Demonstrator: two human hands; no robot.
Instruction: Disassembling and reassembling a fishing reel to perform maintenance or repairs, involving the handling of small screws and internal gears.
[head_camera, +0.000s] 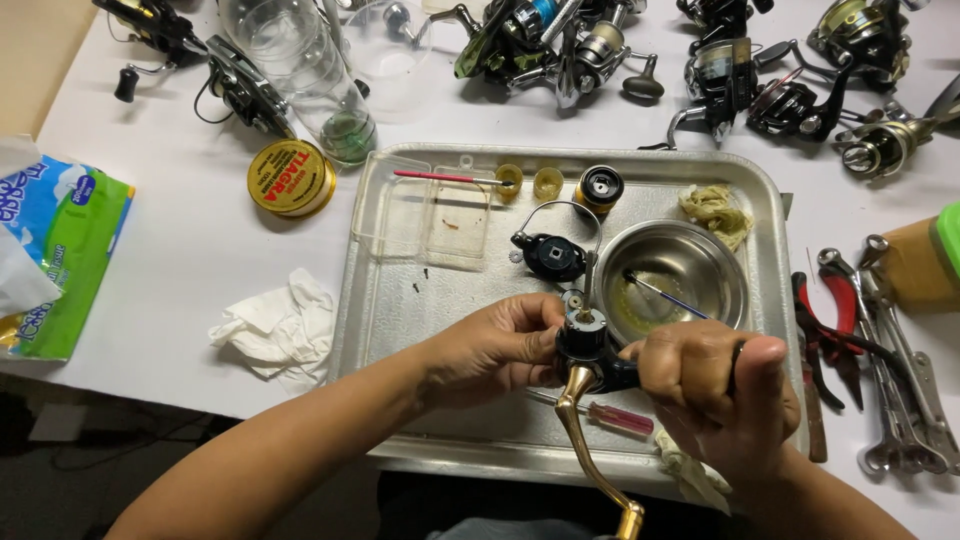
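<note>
Gleaming gold-handled black reel body (585, 345)

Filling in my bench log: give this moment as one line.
left hand: fingers on reel body top | right hand: grips reel body | gold handle: hanging down | over metal tray

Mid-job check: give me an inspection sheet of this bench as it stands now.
Surface: white table bearing a metal tray.
Job's things: black fishing-reel body with gold crank handle, held over the tray.
Clutter: steel bowl with a thin brush, black rotor with wire bail, clear plastic lid, red-handled screwdriver, gold round tin, crumpled tissue, green tissue pack, pliers and wrenches, spare reels, clear bottle.
Grippers: left hand pinches the reel body's top; right hand grips its side.
Cables: nothing seen.
Surroundings: dark floor at the near edge.
</note>
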